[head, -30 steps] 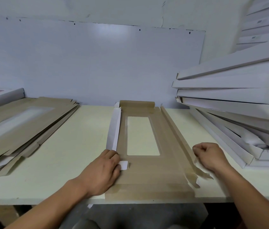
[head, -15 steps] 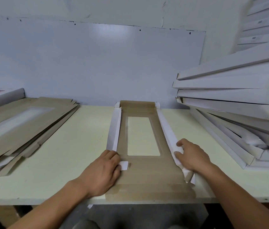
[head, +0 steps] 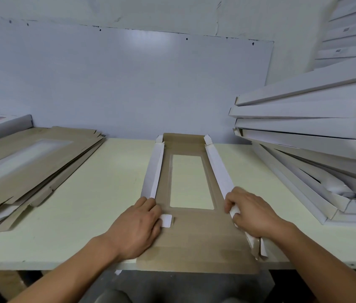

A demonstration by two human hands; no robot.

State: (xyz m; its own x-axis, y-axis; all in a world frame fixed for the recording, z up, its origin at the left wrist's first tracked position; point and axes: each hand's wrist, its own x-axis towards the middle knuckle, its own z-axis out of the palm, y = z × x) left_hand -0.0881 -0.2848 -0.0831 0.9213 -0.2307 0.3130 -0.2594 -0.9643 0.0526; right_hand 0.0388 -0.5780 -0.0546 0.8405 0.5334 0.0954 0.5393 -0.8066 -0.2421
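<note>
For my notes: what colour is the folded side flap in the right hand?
White flap, best in the head view.

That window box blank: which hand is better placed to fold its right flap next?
Right. The right hand grips the right flap at its near end; the left hand sits across the box blank, pressing the left flap.

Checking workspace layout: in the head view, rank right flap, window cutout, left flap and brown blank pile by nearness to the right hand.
1. right flap: gripped by the right hand
2. window cutout: just leftward
3. left flap: beyond the window
4. brown blank pile: far left
</note>
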